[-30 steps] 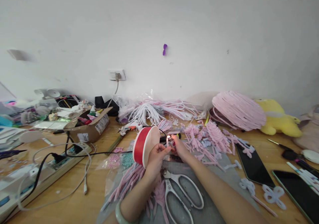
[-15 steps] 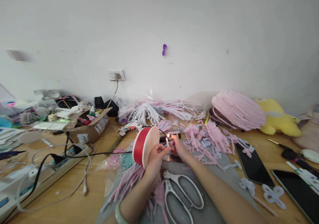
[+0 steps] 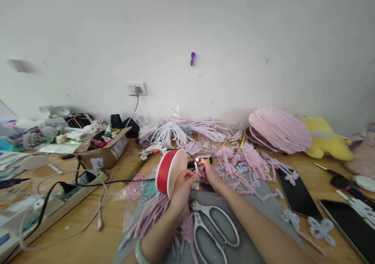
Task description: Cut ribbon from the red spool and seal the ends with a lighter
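Note:
My left hand [image 3: 183,184] grips a red ribbon spool [image 3: 170,171] with pale flanges, tilted on edge above the grey mat [image 3: 258,201]. Its thumb and fingers pinch the ribbon's loose end near a small flame [image 3: 197,161]. My right hand [image 3: 210,173] is closed round a lighter, mostly hidden, whose flame burns right at the ribbon end. Large white-handled scissors [image 3: 213,227] lie on the mat just below both wrists. Pink pipe-cleaner pieces [image 3: 249,162] lie beside the right hand.
A power strip [image 3: 58,197] with cables lies at the left, and a cardboard box [image 3: 105,148] of bottles behind it. A glue gun [image 3: 154,149] lies behind the spool. Two phones [image 3: 299,195] lie at the right. A pink bundle [image 3: 278,129] and a yellow plush [image 3: 328,140] sit at the back right.

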Action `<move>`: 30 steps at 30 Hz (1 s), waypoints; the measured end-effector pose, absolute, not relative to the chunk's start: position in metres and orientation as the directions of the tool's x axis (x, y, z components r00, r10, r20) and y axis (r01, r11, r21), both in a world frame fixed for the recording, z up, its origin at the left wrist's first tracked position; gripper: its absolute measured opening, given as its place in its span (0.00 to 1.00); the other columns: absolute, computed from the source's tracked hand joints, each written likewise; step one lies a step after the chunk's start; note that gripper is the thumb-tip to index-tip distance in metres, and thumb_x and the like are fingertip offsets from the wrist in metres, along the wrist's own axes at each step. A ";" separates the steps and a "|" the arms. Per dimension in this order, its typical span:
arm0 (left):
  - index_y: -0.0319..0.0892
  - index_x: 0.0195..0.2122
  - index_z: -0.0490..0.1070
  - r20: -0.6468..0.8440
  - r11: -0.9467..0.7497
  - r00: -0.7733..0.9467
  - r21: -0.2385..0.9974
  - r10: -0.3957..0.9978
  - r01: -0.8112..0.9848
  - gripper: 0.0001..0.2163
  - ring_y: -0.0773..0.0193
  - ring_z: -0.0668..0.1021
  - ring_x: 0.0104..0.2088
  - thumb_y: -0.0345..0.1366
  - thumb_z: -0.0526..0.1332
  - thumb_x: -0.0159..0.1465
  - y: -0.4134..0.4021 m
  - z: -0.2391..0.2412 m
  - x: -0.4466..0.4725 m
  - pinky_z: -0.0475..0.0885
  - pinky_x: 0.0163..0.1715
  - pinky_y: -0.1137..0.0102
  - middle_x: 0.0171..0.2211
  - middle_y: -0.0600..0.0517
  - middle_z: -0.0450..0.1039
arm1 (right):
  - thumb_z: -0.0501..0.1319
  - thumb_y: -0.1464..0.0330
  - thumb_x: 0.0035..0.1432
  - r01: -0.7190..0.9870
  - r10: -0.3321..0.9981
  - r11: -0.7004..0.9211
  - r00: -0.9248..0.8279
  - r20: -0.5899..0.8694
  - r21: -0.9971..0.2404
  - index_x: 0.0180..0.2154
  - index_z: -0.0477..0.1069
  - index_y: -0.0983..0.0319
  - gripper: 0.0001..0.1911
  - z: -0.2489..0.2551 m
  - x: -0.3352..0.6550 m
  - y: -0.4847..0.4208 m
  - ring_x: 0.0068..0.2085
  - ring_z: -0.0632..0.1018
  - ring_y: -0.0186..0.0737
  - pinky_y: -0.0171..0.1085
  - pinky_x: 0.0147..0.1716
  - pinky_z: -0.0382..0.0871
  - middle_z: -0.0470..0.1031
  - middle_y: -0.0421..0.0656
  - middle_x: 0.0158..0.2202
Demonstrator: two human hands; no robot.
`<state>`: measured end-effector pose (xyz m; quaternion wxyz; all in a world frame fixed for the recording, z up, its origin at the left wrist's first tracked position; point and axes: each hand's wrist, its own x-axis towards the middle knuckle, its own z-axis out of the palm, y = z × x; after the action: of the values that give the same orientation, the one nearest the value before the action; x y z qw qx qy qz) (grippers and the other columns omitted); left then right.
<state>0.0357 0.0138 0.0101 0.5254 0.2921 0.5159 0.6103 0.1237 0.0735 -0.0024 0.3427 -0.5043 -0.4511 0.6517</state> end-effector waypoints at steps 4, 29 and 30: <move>0.42 0.18 0.61 -0.182 0.085 -0.249 0.931 0.951 -0.356 0.13 0.70 0.69 0.18 0.38 0.66 0.39 0.014 0.007 0.035 0.59 0.18 0.77 0.14 0.59 0.66 | 0.45 0.56 0.54 -0.008 0.904 -0.385 -0.205 -0.375 -0.923 0.20 0.52 0.61 0.18 -0.002 0.123 0.074 0.15 0.57 0.29 0.29 0.16 0.50 0.55 0.35 0.14; 0.42 0.22 0.60 0.018 0.044 0.174 0.937 0.985 -0.346 0.11 0.69 0.68 0.22 0.38 0.63 0.46 0.005 0.020 0.027 0.61 0.27 0.74 0.20 0.55 0.68 | 0.37 0.43 0.52 -0.045 0.876 -0.403 -0.306 -0.372 -0.914 0.13 0.51 0.60 0.32 -0.011 0.127 0.082 0.12 0.52 0.27 0.29 0.12 0.42 0.48 0.36 0.09; 0.42 0.22 0.62 0.019 0.039 0.289 0.980 0.957 -0.194 0.09 0.67 0.70 0.24 0.37 0.63 0.48 0.002 0.029 0.023 0.61 0.28 0.73 0.21 0.54 0.69 | 0.36 0.43 0.52 -0.045 0.875 -0.403 -0.311 -0.371 -0.914 0.13 0.51 0.61 0.32 -0.011 0.128 0.082 0.12 0.51 0.27 0.29 0.12 0.42 0.48 0.35 0.10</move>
<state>0.0234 0.0015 0.0289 0.6176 0.5130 0.3718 0.4660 0.1277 0.0821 -0.0112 0.3355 -0.4814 -0.4310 0.6855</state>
